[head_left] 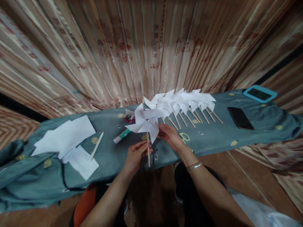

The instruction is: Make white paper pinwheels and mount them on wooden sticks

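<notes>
A white paper pinwheel [141,123] with a dark pin at its centre stands upright above the table's front part. Its thin wooden stick [149,157] is pinched between the thumb and fingers of my left hand [138,154]. At the right-hand blade is my right hand [170,136], its fingers reaching to the paper edge and partly hidden there; they look slightly apart. Behind lies an overlapping row of several more white pinwheels [182,100], sticks pointing toward me. A green and white glue stick [121,136] and a small red and black box [129,118] lie just left of the held pinwheel.
Light green scissor handles [184,136] show beside my right wrist. White paper sheets [68,134] and a whitish pen [97,146] lie at the left. A black phone [240,118] and a blue-framed device [259,93] rest at the right on the green cloth [213,138]. Curtains [142,47] hang behind.
</notes>
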Motion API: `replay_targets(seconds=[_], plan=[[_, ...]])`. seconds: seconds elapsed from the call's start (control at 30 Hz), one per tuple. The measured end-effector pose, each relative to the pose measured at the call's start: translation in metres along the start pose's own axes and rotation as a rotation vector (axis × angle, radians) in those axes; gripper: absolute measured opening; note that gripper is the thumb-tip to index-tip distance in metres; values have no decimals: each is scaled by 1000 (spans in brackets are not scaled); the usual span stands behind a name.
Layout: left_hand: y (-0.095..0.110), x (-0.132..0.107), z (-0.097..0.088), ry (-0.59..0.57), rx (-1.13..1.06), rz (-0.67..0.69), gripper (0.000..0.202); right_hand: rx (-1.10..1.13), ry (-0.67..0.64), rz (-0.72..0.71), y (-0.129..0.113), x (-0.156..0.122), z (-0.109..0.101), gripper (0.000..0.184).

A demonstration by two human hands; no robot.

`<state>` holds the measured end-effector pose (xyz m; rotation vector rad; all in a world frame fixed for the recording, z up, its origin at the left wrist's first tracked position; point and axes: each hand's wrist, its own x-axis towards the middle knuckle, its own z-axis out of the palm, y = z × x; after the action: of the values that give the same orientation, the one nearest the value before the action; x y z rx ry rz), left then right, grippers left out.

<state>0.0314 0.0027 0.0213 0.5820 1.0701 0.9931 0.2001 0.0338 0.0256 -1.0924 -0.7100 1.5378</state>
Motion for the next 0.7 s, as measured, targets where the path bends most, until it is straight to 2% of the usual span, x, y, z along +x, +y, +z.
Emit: replay_targets(seconds=[0.23,0.47,0.7], plan=[[-2,4,-3,-22,25,17,42,17,-7,12,2,1,3,39],[-6,7,-9,13,81,65,36,56,-8,16,2,1,0,38],[-7,8,-9,15,129,79,41,54,-25,36,3,0,0,37]])
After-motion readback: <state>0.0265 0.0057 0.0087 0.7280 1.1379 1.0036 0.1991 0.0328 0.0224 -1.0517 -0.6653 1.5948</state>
